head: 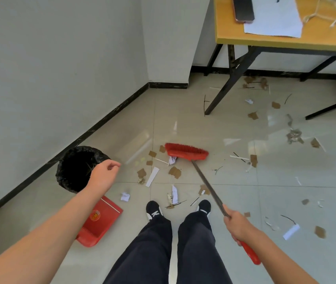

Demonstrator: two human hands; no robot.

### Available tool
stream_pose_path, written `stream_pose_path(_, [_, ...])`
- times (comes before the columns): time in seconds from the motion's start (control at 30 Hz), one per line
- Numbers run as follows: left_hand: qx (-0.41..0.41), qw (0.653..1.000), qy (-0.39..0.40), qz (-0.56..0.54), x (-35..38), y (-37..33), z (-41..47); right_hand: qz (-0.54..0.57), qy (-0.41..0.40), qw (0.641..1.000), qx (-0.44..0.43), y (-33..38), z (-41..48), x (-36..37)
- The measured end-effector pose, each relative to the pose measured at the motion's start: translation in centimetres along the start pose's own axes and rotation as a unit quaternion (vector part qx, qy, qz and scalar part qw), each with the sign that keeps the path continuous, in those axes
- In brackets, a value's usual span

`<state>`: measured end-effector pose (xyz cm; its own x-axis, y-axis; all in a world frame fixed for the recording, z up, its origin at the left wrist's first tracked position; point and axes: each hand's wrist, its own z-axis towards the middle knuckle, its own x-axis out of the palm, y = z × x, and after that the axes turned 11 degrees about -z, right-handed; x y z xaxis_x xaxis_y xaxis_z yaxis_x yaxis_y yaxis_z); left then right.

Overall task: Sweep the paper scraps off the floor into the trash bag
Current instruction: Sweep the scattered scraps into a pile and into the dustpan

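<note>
Head view shows your right hand [237, 225] clamped on the broom [186, 152] handle, its head mid-frame beside paper scraps [152, 177], trash bag [77, 167] left of them under your empty, loosely curled left hand [103, 174].

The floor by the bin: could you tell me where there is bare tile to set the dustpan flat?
Bare tile runs along the black baseboard, beyond the bag-lined bin. The strip between the shoes and the dustpan is nearly clear. Crowded: scraps by the broom head and under the table.
</note>
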<state>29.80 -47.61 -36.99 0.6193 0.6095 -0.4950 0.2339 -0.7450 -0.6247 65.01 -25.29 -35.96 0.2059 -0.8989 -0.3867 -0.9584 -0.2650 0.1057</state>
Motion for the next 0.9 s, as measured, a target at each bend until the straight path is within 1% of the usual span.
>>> stream_pose_path(0.1, [-0.019,0.999,-0.028,-0.020,-0.9,0.0,-0.1,-0.012,0.011,1.000,0.012,-2.1,-3.0,0.4])
stream_pose_path(0.17, [-0.024,0.999,-0.032,-0.028,-1.0,-0.4,-0.1,-0.009,0.008,1.000,0.002,-2.7,-4.8,0.0])
stream_pose_path(0.3, [0.001,0.999,-0.019,-0.032,-0.6,-1.8,-0.6,0.080,-0.017,0.996,-0.020,-4.2,-8.4,0.0])
stream_pose_path(0.47, [-0.002,0.999,0.005,-0.032,1.9,-3.6,-1.9,0.172,-0.071,0.982,0.013,-6.6,-11.2,-0.5])
stream_pose_path(0.6, [0.019,0.999,0.025,-0.033,4.6,-6.3,-2.6,0.221,-0.101,0.969,0.033,-8.1,-10.9,-3.7])
stream_pose_path(0.73, [0.049,0.998,0.043,-0.025,6.9,-9.3,-2.9,0.228,-0.136,0.962,0.063,-10.6,-8.9,-8.1])
stream_pose_path(0.83, [0.059,0.997,0.038,-0.029,8.1,-11.4,-3.0,0.245,-0.154,0.955,0.070,-12.8,-7.0,-11.9])
stream_pose_path(0.9, [0.049,0.998,0.014,-0.035,8.0,-11.9,-3.6,0.250,-0.162,0.952,0.070,-14.5,-5.7,-14.8])
